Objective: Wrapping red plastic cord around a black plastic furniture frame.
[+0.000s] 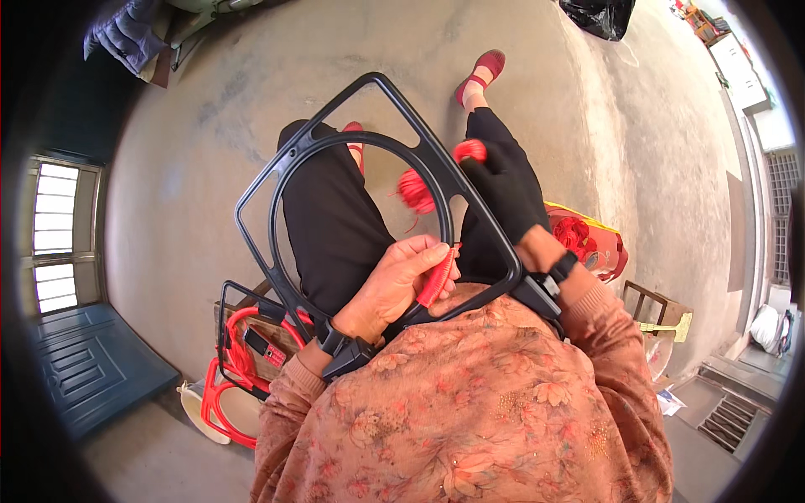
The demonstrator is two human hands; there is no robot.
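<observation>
A black frame (426, 158) with a round ring inside a squarish outline lies over my lap. My bare left hand (401, 281) is closed around the lower right part of the ring, where tightly wound red cord (437, 278) covers a short length. My right hand (506, 191), in a black glove, is by the frame's right side bar with its fingers curled at a hank of red cord (470, 151). More of the loose red cord (415, 191) shows inside the ring, slightly blurred. Part of the cord is hidden behind the bar.
At my right a red bag (610, 251) holds more red cord (572, 235). On my left, another black frame (223, 329) and red-wrapped loops (215, 401) rest on a stool beside a red mobile phone (265, 346). A black plastic bag (605, 15) lies far ahead.
</observation>
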